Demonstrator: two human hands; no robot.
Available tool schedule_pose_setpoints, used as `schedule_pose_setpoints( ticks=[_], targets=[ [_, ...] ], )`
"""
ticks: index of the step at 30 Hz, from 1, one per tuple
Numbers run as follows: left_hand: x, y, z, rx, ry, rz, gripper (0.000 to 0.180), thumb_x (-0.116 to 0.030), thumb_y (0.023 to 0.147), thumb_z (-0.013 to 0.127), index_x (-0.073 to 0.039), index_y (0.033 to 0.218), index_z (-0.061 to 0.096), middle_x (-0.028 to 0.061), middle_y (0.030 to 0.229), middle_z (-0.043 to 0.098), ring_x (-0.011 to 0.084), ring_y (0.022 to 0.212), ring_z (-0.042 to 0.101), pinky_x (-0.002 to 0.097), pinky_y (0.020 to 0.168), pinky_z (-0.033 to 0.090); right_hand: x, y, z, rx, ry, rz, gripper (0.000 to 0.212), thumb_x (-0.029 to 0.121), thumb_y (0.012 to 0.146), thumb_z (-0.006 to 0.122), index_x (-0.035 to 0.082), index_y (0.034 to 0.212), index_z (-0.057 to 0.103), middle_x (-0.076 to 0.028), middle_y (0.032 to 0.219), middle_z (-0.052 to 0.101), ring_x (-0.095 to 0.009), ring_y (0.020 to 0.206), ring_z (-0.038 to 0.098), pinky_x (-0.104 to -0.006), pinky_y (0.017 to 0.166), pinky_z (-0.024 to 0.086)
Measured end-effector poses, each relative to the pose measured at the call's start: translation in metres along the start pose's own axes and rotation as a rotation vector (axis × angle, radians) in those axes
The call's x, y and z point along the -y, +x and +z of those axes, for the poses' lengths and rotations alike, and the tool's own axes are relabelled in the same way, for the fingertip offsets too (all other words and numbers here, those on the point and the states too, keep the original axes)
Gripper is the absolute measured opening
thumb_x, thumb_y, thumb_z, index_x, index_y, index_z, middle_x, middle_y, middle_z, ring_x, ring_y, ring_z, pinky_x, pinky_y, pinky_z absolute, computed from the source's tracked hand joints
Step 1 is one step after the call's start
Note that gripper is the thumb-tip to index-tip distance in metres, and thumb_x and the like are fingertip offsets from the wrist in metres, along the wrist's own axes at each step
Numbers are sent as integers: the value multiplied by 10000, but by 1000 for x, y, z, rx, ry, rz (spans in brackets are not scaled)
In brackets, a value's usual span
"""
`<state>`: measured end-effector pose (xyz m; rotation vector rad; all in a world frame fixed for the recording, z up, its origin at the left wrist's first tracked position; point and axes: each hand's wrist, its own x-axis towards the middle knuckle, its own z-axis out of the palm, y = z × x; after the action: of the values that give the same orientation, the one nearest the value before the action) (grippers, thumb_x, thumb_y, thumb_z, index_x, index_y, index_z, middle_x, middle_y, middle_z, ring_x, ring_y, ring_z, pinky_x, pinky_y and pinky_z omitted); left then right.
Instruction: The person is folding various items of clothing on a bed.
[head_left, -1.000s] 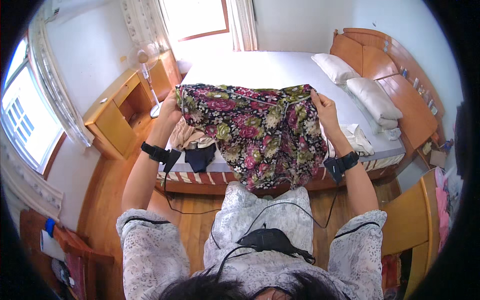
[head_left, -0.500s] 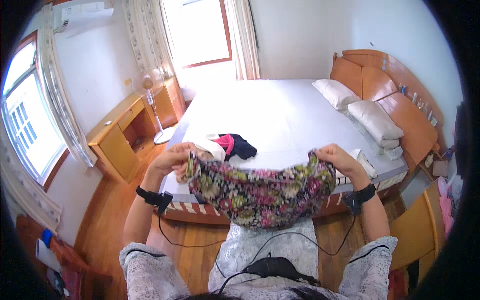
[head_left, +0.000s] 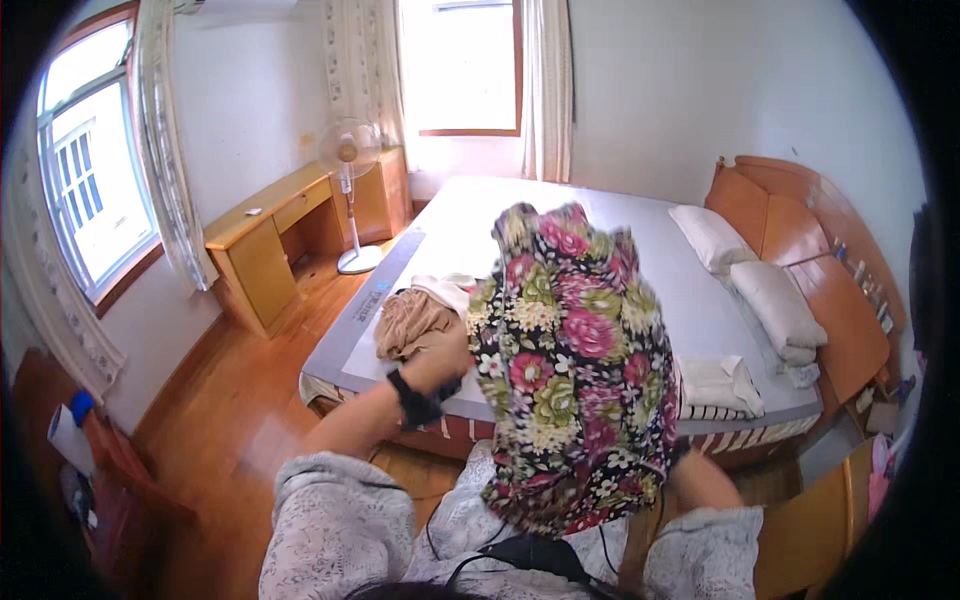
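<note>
A black garment with a pink, green and cream floral print (head_left: 575, 365) is spread upright in the air before me, blurred at its edges. My left hand (head_left: 448, 362) grips its left side, with the fingertips tucked out of sight behind the fabric. My right forearm reaches toward the garment's lower right, but the cloth covers my right hand. Just beyond my left hand, a brown crumpled garment (head_left: 415, 322) and a white cloth (head_left: 445, 291) lie on the bed.
The bed (head_left: 640, 215) has a pale mattress and a wooden headboard (head_left: 785, 225). Two pillows (head_left: 712, 238) rest near it. A folded white garment (head_left: 718, 385) lies at the near right. A standing fan (head_left: 348, 195) and wooden desk (head_left: 265, 225) are at left; a wooden chair (head_left: 815, 525) is lower right.
The floral garment has swung up from hanging slack between both hands to standing tall. My left hand moved right and lower; my right hand went down behind the cloth. My view turned left.
</note>
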<state>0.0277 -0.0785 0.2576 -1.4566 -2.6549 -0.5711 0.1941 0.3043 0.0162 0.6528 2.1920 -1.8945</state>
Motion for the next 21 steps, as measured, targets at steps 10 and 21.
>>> schedule_pose_setpoints(
  ticks=[10,21],
  targets=[
    [8,-67,134,601,-643,190,573,-128,757,712,11,1252,460,99,1231,536,186,1116,460,309,979,348,-64,1,18,230,-338,262,357,250,926,496,-71,873,643,-110,879,673,-179,752,645,-314,693,536],
    [29,-58,153,697,-876,87,483,-126,767,710,-3,1193,519,62,1155,588,164,1040,515,303,932,395,-34,44,26,307,-472,224,365,252,922,497,-76,863,644,-108,871,675,-189,752,644,-329,688,536]
  ],
)
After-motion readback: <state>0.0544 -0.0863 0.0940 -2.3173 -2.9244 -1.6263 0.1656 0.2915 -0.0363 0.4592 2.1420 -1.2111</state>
